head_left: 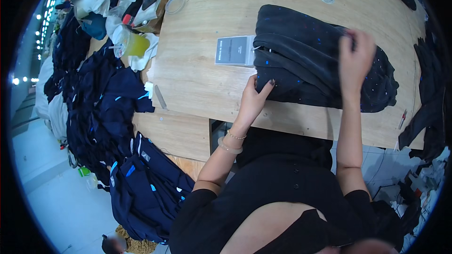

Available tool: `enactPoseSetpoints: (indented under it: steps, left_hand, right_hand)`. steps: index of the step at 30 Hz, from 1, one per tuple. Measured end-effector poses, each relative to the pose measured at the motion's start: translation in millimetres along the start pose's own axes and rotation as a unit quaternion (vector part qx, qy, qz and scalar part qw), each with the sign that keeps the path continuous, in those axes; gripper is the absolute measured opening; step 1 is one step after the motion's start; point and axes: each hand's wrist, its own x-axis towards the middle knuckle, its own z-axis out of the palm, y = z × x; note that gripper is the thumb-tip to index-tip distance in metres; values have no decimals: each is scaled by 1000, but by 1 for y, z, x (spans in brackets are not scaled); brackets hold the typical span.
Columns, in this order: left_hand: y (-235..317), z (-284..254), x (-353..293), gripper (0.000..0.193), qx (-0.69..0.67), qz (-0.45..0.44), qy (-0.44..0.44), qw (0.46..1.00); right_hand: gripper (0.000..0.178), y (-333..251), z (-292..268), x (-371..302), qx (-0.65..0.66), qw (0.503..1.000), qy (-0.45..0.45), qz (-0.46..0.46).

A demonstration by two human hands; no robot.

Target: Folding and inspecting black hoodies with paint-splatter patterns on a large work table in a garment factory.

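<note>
A folded black garment (pixel 301 61), dotted with small blue and white specks, lies on the wooden table in front of me. My left hand (pixel 255 98) holds its near left corner, thumb on top and the other fingers partly hidden by the cloth. Over the right part of the garment is my right hand (pixel 358 59), its fingers curled together and slightly blurred. Whatever its fingertips might pinch is too small to make out. A grey printed card in a clear sleeve (pixel 234 50) touches the garment's left edge.
Dark navy garments (pixel 101 99) are heaped at the left beside a cup of yellow drink (pixel 134 45) and a cardboard box (pixel 157 7). A tape roll (pixel 174 4) sits near the far left. Small red-handled snips (pixel 403 119) lie by the right edge, near hanging black cloth (pixel 428 89).
</note>
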Motion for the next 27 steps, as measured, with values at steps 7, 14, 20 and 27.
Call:
enactPoseSetpoints:
  steps: [7,14,20,27]
  left_hand:
    - [4,11,4,47,-9,33,15,999]
    - [-4,27,-5,61,49,159,74,983]
    - [10,10,-11,66,49,103,63,991]
    - [55,-28,44,42,203,328,136,912]
  right_hand:
    - [14,-127,98,-48,-247,856,-315,-328]
    - [14,-87,128,-11,-131,863,-278,-400]
    - [14,-91,111,-3,-61,871,-351,-338]
    - [35,-44,18,-3,-76,913,-316,-246]
